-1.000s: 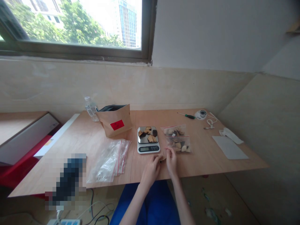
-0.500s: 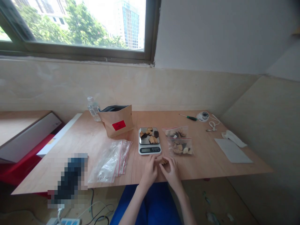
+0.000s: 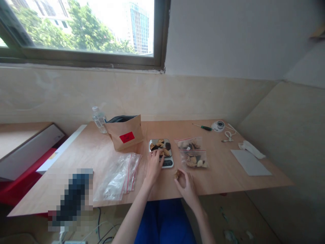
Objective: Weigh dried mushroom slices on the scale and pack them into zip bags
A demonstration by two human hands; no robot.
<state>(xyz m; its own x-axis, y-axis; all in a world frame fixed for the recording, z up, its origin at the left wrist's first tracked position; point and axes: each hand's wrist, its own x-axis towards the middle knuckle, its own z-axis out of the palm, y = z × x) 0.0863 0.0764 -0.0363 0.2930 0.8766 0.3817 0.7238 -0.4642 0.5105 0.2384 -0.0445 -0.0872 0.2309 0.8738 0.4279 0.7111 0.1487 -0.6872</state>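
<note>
A small digital scale (image 3: 168,163) sits mid-table with several brown and dark dried pieces (image 3: 160,145) on its pan. My left hand (image 3: 153,166) reaches onto the scale's front left, fingers curled at the pieces; whether it grips one I cannot tell. My right hand (image 3: 186,184) rests near the table's front edge, pinching a small brown piece (image 3: 177,174). Right of the scale lie two filled zip bags (image 3: 193,152).
A pile of unfilled zip bags (image 3: 119,174) lies left of my hands. Behind it stands an open brown paper pouch (image 3: 124,133) with a red label, and a water bottle (image 3: 99,119). A screwdriver (image 3: 203,127), tape roll (image 3: 218,125) and white sheet (image 3: 250,162) lie at the right.
My left hand left the small piece and moved up to the scale's pan. My right hand stayed near the front edge, now holding the piece alone.
</note>
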